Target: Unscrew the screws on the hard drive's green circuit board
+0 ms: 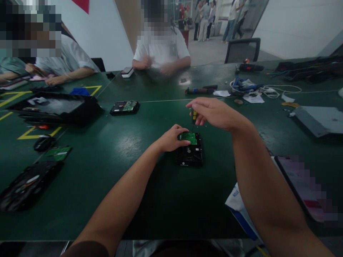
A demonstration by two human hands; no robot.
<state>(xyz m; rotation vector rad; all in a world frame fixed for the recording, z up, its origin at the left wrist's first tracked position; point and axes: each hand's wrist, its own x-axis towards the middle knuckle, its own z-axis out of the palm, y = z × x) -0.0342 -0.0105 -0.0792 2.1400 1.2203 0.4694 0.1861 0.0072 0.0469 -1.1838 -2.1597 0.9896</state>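
A black hard drive (189,157) lies flat on the green table in front of me, with a green circuit board (190,137) on its far half. My left hand (171,139) grips the drive from its left side, the thumb resting by the board and the fingers around the far corner. My right hand (213,112) is closed around the black-and-yellow handle of a screwdriver (194,117). The screwdriver stands nearly upright, its thin shaft pointing down to the far edge of the board. Whether the tip sits in a screw is too small to tell.
Another hard drive (124,107) lies further left, and a blurred one (29,184) nearer, beside a loose green board (59,152). A black tray (53,107) stands left. A phone (300,189), metal case (320,119) and cables (246,85) lie right. Co-workers sit opposite.
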